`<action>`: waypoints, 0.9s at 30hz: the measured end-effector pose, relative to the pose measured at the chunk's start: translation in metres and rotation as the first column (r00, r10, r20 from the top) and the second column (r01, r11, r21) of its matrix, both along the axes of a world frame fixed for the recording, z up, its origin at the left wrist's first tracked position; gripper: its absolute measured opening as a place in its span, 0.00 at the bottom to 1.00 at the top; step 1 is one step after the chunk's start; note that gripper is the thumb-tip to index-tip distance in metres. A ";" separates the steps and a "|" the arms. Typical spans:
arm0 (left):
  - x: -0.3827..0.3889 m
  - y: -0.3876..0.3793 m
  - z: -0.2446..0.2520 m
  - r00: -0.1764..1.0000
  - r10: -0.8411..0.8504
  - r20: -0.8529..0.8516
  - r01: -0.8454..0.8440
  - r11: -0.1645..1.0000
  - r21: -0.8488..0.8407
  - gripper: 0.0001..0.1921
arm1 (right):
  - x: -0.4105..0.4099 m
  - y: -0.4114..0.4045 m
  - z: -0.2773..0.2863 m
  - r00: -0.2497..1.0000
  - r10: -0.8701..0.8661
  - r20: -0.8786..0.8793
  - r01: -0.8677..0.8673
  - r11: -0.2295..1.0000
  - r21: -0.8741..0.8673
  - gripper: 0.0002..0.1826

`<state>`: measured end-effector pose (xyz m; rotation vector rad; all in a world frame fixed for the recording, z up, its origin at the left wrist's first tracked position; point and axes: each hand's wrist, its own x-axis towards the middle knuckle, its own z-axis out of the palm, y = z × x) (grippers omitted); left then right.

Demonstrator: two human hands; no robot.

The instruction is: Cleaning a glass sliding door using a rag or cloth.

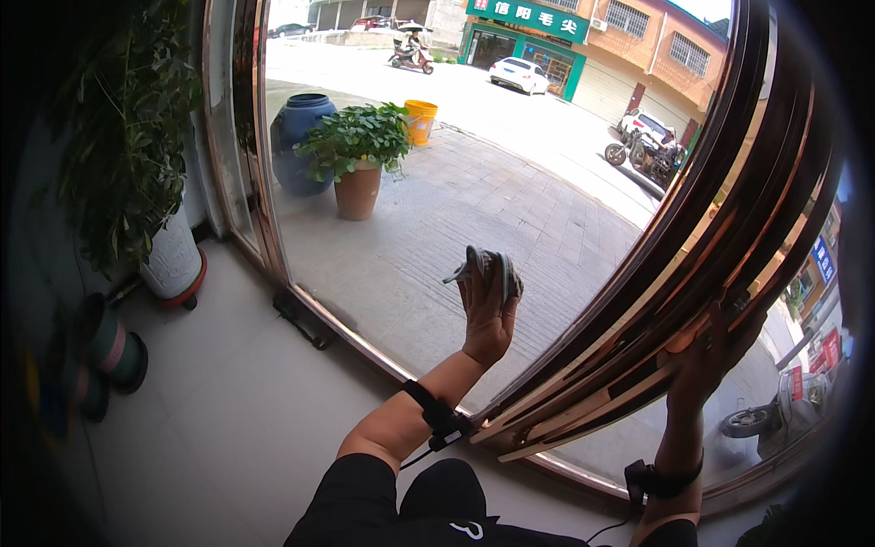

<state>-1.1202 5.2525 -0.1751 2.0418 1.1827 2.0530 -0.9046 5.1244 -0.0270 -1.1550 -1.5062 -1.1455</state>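
Note:
My left hand [487,321] is raised in front of the doorway, its fingers wrapped around a bunched grey striped cloth [504,273]. Whether the cloth touches a pane of glass there, I cannot tell. At the right, my right hand [711,355] grips the edge of a dark, copper-toned metal door frame [615,335]; its fingertips are partly lost in shadow. Several framed door panels stand close together there, slanting up to the right. Each forearm wears a black strap, and the left one carries a small device [448,431] with a cable.
A metal threshold [355,349] crosses the pale tiled floor [225,403], with a black fitting [301,318] beside it. Inside left stand a plant in a white pot [174,260] and dark green cylinders [116,349]. Outside are a terracotta pot [357,191], blue barrel [301,157] and yellow bucket [420,123].

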 end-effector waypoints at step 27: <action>-0.011 0.026 -0.289 0.377 0.725 0.577 0.609 0.276 -0.744 0.30 | 0.035 -0.005 0.022 0.695 -0.204 0.689 0.199 0.976 0.088 0.18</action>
